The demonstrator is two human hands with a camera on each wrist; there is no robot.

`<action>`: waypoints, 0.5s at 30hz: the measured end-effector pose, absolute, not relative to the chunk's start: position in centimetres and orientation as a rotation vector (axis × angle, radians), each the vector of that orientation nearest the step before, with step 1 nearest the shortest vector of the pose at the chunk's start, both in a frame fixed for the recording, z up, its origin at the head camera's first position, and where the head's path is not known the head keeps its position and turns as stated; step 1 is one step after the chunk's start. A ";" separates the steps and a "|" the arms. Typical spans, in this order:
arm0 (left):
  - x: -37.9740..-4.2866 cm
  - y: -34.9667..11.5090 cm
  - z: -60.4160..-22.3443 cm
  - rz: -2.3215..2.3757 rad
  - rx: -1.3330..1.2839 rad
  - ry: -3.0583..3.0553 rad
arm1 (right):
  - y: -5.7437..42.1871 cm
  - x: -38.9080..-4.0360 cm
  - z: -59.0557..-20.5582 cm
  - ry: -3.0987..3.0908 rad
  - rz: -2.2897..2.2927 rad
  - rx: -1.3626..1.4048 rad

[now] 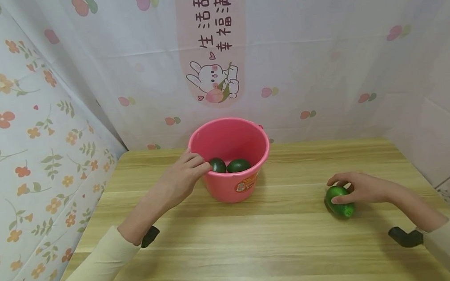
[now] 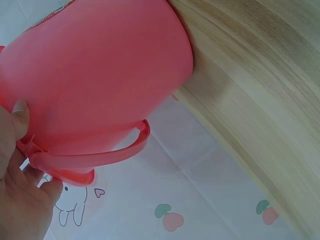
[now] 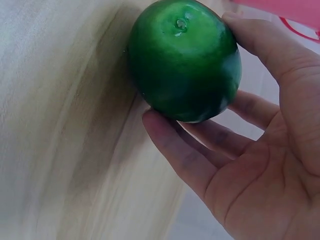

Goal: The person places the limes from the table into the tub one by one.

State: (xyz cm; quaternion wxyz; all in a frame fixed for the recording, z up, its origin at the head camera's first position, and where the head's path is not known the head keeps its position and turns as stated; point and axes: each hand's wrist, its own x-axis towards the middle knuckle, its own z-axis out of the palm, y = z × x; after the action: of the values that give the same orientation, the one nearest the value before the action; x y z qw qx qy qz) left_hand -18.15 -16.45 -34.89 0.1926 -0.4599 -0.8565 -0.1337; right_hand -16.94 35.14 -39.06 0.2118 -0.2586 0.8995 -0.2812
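A pink bucket (image 1: 225,189) stands upright at the back of the wooden table. My left hand (image 1: 181,175) holds its left rim, thumb outside, beside the hinge of the lowered handle (image 2: 95,159) in the left wrist view. Inside the bucket lie two dark green avocados, one at left (image 1: 218,165) and one at right (image 1: 238,165). Over on the table's right side, my right hand (image 1: 367,187) grips a glossy green avocado (image 1: 341,209) between thumb and fingers. In the right wrist view this avocado (image 3: 185,65) shows its stem scar, and the fingertips touch its side.
The wooden table (image 1: 218,248) ends at a printed white curtain (image 1: 323,74) behind the bucket. A flowered cloth (image 1: 23,176) hangs along the left. Dark wrist-worn pieces show under the left wrist (image 1: 150,237) and right wrist (image 1: 406,237).
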 end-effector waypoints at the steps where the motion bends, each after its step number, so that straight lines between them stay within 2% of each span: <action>1: -18.2 -16.4 -34.9 -0.373 -1.290 -2.406 | 35.2 -17.0 -39.1 2.493 -0.784 -0.716; 15: -18.3 -16.5 -35.0 -0.366 -1.284 -2.426 | 35.6 -17.1 -38.9 2.578 -0.736 -0.777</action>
State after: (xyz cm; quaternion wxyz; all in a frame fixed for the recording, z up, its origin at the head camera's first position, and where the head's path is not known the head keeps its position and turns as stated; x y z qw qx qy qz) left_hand -18.26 -16.52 -34.98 0.1851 -0.4556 -0.8610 -0.1300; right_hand -17.14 35.56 -38.90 0.1744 -0.2743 0.9094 -0.2597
